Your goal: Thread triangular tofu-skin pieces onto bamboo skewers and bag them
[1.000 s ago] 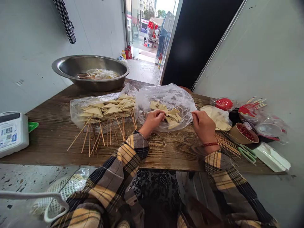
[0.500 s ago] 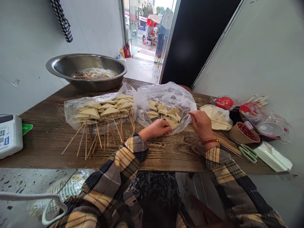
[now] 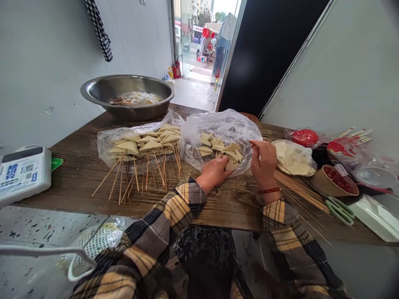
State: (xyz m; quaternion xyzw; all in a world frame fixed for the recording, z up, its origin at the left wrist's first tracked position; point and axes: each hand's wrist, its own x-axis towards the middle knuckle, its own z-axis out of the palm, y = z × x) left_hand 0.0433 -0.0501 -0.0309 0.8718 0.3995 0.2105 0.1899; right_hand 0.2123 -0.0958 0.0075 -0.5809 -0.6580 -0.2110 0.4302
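My left hand (image 3: 214,172) is on the near edge of a clear plastic bag (image 3: 230,120), its fingers touching folded beige triangles (image 3: 218,145); the fingertips are partly hidden. To the right of that bag, my right hand (image 3: 264,162) is raised with thumb and index finger pinched together. What it pinches is too small to make out. On the left, more folded triangles (image 3: 151,144) on wooden sticks (image 3: 134,172) lie in a second plastic bag, the sticks pointing toward me.
A large steel basin (image 3: 127,110) stands at the back left. On the right are a bag of flat beige sheets (image 3: 293,158), loose skewers (image 3: 301,189), green scissors (image 3: 341,209), a bowl of red pieces (image 3: 335,182) and a white box (image 3: 375,216). A white container (image 3: 25,174) sits far left.
The view has shifted, moving the scene rightward. My left hand has moved forward onto the folded triangles. My right hand has turned more upright, its fingertips still together.
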